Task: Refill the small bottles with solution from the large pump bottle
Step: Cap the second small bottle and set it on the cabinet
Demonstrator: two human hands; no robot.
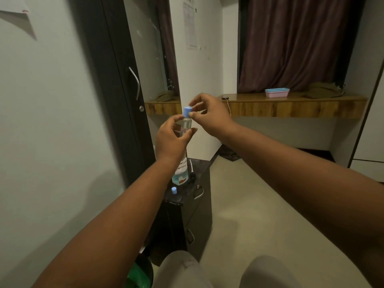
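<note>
The left hand (173, 135) gripped the small bottle (185, 124) upright while the right hand (207, 115) pinched, apparently, its blue cap (187, 111); twisting squarely would avoid spills.

Both hands' grips (173, 135) (207, 115) curled, raised.

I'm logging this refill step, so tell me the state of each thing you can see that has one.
Small bottle: upright, gripped by left hand.
Blue cap: on the small bottle, pinched by right hand.
Large bottle: standing on the cabinet.
Second blue cap: loose on the cabinet.
Pink box: lid on.
</note>
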